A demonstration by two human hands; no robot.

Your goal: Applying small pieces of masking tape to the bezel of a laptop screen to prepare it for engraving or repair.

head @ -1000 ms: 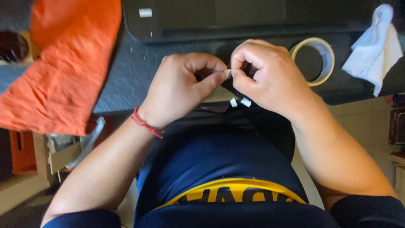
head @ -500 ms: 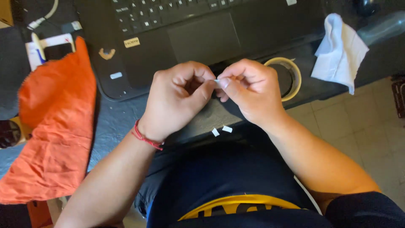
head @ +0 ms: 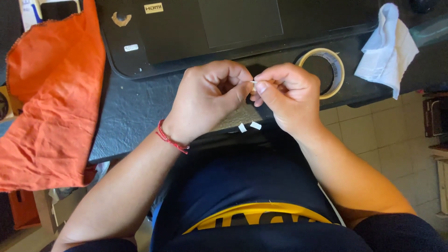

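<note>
You pinch a tiny white scrap point(head: 253, 82) between the fingertips of your left hand point(head: 210, 100) and right hand point(head: 287, 95), both closed on it just above the near edge of the dark desk point(head: 130, 121). Two more small white bits point(head: 248, 126) lie on that edge right under your hands, a roll of tape point(head: 323, 72) sits just behind your right hand, and the black laptop point(head: 233, 32) blocks the far side. An orange cloth point(head: 51, 98) drapes over the left edge and a white cloth point(head: 387, 49) over the right, leaving bare desk only between the orange cloth and your left wrist.
</note>
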